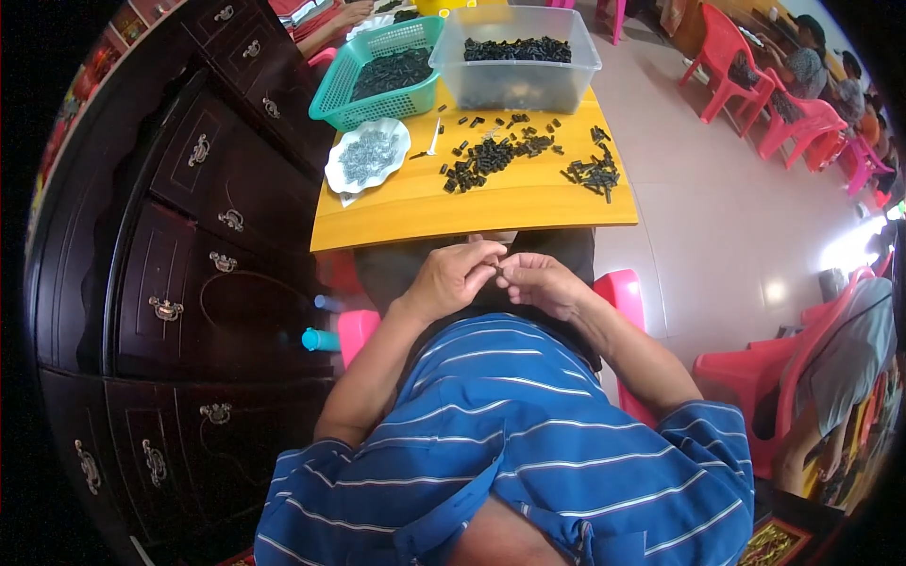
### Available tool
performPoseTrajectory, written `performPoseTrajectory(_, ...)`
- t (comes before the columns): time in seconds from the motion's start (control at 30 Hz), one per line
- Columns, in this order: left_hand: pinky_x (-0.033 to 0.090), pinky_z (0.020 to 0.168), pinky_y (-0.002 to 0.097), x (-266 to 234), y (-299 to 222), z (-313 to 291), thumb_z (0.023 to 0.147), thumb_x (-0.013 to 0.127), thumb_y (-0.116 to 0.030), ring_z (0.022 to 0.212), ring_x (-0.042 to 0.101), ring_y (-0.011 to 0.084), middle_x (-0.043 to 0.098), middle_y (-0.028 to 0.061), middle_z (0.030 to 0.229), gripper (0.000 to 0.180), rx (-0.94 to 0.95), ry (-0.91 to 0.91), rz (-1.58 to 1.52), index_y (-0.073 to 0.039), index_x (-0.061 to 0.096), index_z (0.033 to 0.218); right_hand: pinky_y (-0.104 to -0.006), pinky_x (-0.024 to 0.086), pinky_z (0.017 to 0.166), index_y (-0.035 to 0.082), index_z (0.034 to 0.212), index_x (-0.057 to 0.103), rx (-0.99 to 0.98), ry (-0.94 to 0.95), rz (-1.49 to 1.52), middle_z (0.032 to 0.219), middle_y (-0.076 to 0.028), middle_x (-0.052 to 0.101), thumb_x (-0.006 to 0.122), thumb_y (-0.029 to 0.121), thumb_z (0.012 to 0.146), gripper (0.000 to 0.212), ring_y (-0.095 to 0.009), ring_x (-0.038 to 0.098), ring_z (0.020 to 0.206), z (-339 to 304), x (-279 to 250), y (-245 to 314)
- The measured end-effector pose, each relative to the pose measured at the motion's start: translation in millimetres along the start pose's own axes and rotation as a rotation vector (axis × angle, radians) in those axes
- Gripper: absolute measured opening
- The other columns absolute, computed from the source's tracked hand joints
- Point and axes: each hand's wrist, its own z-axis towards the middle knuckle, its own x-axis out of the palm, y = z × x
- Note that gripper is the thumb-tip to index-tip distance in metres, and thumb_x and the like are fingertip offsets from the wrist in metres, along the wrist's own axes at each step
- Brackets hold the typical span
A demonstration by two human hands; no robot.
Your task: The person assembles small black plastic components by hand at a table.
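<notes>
While held over the lap, left hand [455,279] and right hand [536,282] fingertips touching, each grip pinched on small dark part [498,272].

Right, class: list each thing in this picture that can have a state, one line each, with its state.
Left hand: fingers pinched on a small dark part.
Right hand: fingers pinched on the same part.
Clear tub: lidless, holding black pieces.
Green basket: open, partly filled with black pieces.
White dish: holding small metal bits.
Yellow table: loose black pieces in two piles.
Cabinet drawers: shut.
</notes>
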Motion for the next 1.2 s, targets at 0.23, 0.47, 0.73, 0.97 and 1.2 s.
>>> performPoseTrajectory(0.23,0.058,0.074,0.0358,0.0,-0.5,1.3,0.084,0.075,-0.005,0.086,0.073,0.0303,0.072,0.015,0.098,0.038,-0.075,0.009,-0.045,-0.007,0.064,0.121,-0.0258,0.055,0.079,0.01,0.111,0.066,0.022,0.036,-0.009,0.101,-0.002,0.071,0.066,0.022,0.099,0.017,-0.009,0.065,0.083,0.6,0.4,0.6)
performPoseTrajectory(0.47,0.058,0.077,0.0382,6.9,-14.2,4.8,0.076,0.08,-0.019,0.094,0.07,0.0296,0.07,0.0125,0.107,0.047,0.006,-0.101,0.259,-0.005,0.065,0.118,-0.0281,0.052,0.087,0.014,0.111,0.067,0.013,-0.046,0.06,0.106,0.001,0.071,0.069,0.025,0.098,0.018,-0.01,0.065,0.096,-1.0,7.4,6.2)
performPoseTrajectory(0.73,0.058,0.075,0.0383,19.1,-7.4,-0.8,0.075,0.08,-0.014,0.09,0.071,0.0307,0.072,0.0121,0.101,0.036,0.025,-0.096,0.34,-0.004,0.067,0.107,-0.0284,0.052,0.087,0.013,0.114,0.068,0.003,-0.018,0.067,0.109,0.001,0.072,0.067,0.025,0.099,0.02,-0.011,0.066,0.096,0.2,2.7,1.9)
performPoseTrajectory(0.97,0.056,0.067,0.0418,20.6,-8.0,2.6,0.078,0.078,-0.016,0.08,0.069,0.0318,0.067,0.0126,0.084,0.026,0.053,-0.142,0.314,-0.006,0.063,0.097,-0.0322,0.051,0.091,0.011,0.116,0.07,0.032,0.039,0.142,0.107,-0.004,0.073,0.064,0.024,0.1,0.022,-0.015,0.067,0.101,1.0,-1.7,4.8)
performPoseTrajectory(1.2,0.056,0.066,0.0414,20.4,-4.2,-0.4,0.08,0.077,-0.015,0.079,0.069,0.0325,0.067,0.0133,0.083,0.022,0.079,-0.144,0.302,-0.005,0.063,0.095,-0.0329,0.053,0.089,0.011,0.116,0.07,0.029,0.011,0.139,0.107,-0.004,0.073,0.064,0.022,0.1,0.021,-0.016,0.068,0.101,-0.3,1.7,3.5)
